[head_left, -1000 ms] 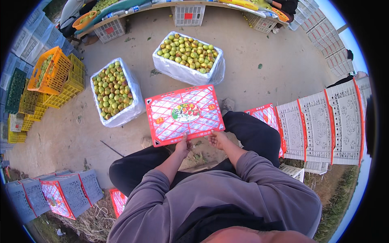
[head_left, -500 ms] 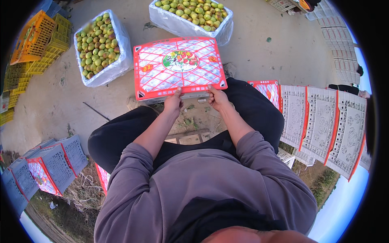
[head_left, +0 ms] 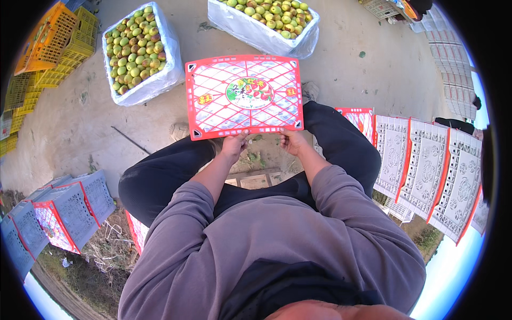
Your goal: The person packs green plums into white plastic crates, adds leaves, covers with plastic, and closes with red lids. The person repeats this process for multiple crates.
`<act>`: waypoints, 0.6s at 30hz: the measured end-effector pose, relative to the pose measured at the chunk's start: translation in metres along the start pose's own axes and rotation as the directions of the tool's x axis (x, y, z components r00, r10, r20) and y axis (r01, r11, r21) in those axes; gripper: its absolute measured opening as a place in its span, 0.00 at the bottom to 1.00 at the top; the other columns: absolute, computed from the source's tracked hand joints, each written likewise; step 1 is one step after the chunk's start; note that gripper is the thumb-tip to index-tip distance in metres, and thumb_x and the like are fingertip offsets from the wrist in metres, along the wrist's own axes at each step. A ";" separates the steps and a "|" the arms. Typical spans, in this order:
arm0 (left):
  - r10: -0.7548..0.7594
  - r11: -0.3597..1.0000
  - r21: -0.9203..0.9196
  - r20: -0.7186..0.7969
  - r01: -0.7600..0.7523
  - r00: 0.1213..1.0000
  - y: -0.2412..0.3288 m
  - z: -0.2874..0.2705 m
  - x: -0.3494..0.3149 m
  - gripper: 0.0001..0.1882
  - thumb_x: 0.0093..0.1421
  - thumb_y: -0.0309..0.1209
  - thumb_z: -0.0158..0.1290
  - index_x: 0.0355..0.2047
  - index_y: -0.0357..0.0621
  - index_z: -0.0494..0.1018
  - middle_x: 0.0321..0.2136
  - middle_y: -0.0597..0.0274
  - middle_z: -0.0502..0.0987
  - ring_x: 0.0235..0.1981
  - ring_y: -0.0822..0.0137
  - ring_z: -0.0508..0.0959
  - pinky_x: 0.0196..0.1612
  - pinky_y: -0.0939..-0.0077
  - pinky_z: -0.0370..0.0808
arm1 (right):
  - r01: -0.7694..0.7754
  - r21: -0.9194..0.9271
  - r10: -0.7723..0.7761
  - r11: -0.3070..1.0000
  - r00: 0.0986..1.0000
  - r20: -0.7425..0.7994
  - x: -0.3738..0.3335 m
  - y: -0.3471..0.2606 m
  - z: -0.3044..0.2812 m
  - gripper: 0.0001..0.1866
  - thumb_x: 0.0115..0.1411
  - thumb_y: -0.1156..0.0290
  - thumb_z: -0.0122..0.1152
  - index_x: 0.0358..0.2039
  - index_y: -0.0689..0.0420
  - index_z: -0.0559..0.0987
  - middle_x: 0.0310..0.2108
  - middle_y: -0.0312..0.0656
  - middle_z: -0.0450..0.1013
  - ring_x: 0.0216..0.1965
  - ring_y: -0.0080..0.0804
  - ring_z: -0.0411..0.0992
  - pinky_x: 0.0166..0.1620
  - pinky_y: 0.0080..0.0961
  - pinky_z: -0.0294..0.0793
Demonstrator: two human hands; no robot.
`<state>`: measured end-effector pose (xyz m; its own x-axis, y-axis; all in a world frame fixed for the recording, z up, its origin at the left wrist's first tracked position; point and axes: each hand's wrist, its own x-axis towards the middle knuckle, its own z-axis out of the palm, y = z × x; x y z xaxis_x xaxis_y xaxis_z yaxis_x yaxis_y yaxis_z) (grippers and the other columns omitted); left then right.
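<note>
A crate's red lattice lid (head_left: 216, 113), with clear film under its bars and an oval fruit label in the middle, lies before my knees. At its near edge, left of centre, my left hand (head_left: 234, 146) is closed with thumb and fingers on the rim. My right hand (head_left: 293, 142) pinches the same rim further right. What lies beneath the lid is hidden. Beyond it stand two plastic-lined boxes full of green-brown jujubes, the left box (head_left: 172, 69) and the far box (head_left: 256, 31).
Yellow crates (head_left: 64, 61) and an orange crate (head_left: 50, 37) are stacked at far left. Grey crates with red lids stand on my right (head_left: 421, 160) and at lower left (head_left: 64, 218). A dark thin rod (head_left: 130, 140) lies by my left knee.
The lid's near edge has come toward me, and the grey crate side seen below it before is now out of sight. Both hands moved back with the rim. The view shifted slightly.
</note>
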<state>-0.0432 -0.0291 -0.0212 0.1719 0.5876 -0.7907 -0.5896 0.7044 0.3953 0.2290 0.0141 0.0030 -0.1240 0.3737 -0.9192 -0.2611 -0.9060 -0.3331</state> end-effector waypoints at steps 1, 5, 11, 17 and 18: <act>-0.051 0.999 0.015 -0.018 0.051 0.999 0.001 -0.001 0.000 0.11 0.64 0.37 0.63 0.30 0.47 0.76 0.19 0.74 0.65 0.22 0.74 0.67 0.32 0.76 0.71 | 0.000 -0.028 -0.001 1.000 1.000 -0.010 -0.003 0.000 0.002 0.12 0.63 0.59 0.69 0.36 0.53 0.80 0.23 0.29 0.73 0.24 0.21 0.72 0.30 0.24 0.75; -0.061 0.994 0.093 -0.034 0.064 0.998 0.005 0.002 -0.005 0.12 0.63 0.41 0.64 0.35 0.47 0.78 0.20 0.73 0.67 0.25 0.73 0.71 0.35 0.73 0.73 | -0.019 -0.217 0.001 0.976 0.997 -0.083 -0.018 0.004 0.012 0.23 0.64 0.45 0.64 0.41 0.54 0.78 0.32 0.33 0.76 0.31 0.26 0.75 0.35 0.27 0.78; -0.192 0.970 0.155 0.001 0.189 0.981 0.021 -0.008 -0.022 0.19 0.64 0.51 0.60 0.42 0.50 0.80 0.25 0.73 0.72 0.33 0.70 0.76 0.45 0.68 0.75 | -0.053 -0.091 0.060 0.994 0.995 0.076 -0.023 0.034 0.062 0.35 0.66 0.33 0.50 0.50 0.56 0.76 0.42 0.38 0.77 0.37 0.29 0.77 0.40 0.30 0.79; -0.023 0.994 -0.106 -0.157 0.006 0.987 0.042 -0.078 -0.043 0.20 0.66 0.53 0.58 0.35 0.49 0.74 0.28 0.70 0.76 0.30 0.70 0.78 0.40 0.68 0.77 | -0.120 -0.040 0.127 0.992 0.952 0.280 0.005 0.074 0.174 0.25 0.66 0.43 0.60 0.45 0.54 0.79 0.35 0.35 0.78 0.35 0.27 0.77 0.39 0.28 0.79; 0.046 0.995 -0.077 -0.195 -0.062 0.980 0.043 -0.083 -0.045 0.20 0.67 0.52 0.56 0.38 0.48 0.73 0.30 0.69 0.76 0.31 0.70 0.79 0.37 0.70 0.78 | -0.073 -0.016 0.075 0.997 0.950 0.303 0.011 0.077 0.186 0.22 0.65 0.45 0.62 0.39 0.53 0.79 0.32 0.34 0.78 0.33 0.26 0.77 0.38 0.27 0.79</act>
<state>-0.1422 -0.0581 -0.0078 -0.0128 0.5307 -0.8474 -0.6578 0.6338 0.4069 0.0297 -0.0142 0.0063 -0.4269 0.3474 -0.8349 -0.2361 -0.9340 -0.2680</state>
